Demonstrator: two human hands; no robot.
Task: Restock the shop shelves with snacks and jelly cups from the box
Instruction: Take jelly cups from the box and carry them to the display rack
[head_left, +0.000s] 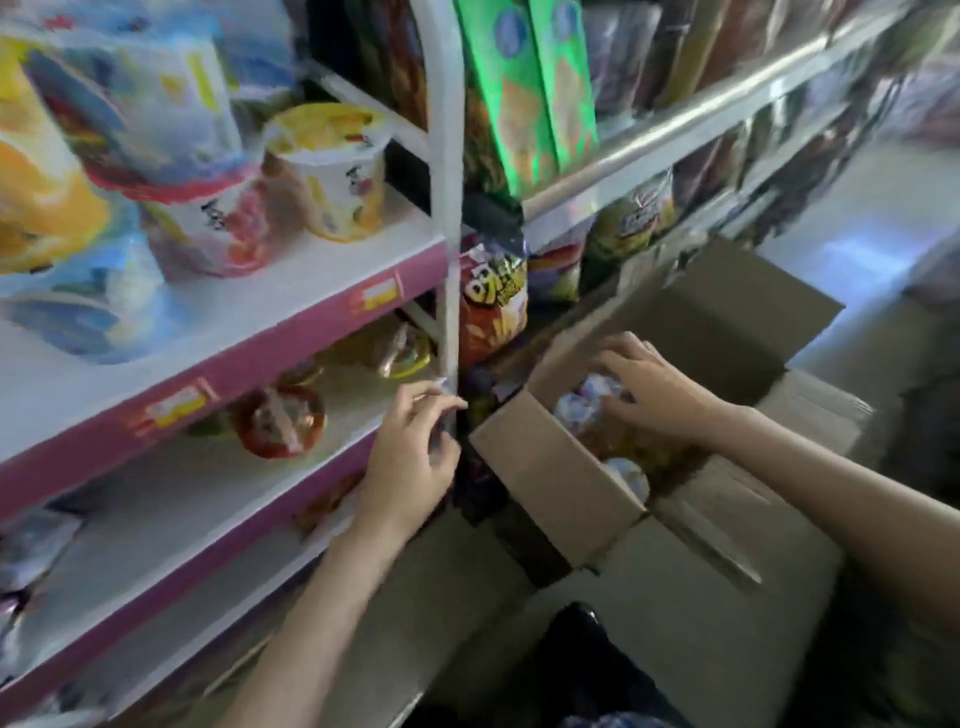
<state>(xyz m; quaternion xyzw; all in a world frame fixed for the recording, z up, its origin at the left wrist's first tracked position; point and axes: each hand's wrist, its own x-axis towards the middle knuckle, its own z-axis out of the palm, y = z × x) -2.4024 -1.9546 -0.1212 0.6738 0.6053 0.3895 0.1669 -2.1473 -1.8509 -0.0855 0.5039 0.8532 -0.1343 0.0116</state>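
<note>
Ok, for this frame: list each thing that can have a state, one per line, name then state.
cardboard box: flaps open, packets inside
right hand: reaching into the box, fingers on the packets; grip unclear
left hand: beside the shelf post, fingers loosely curled, apparently holding nothing
yellow cup: upright on the upper pink-edged shelf
red cup: tipped over on the shelf below
red snack bag: standing upright

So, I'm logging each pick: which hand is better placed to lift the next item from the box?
Right hand: it reaches into the open box, over the packets. Left hand is outside, by the shelf post.
</note>
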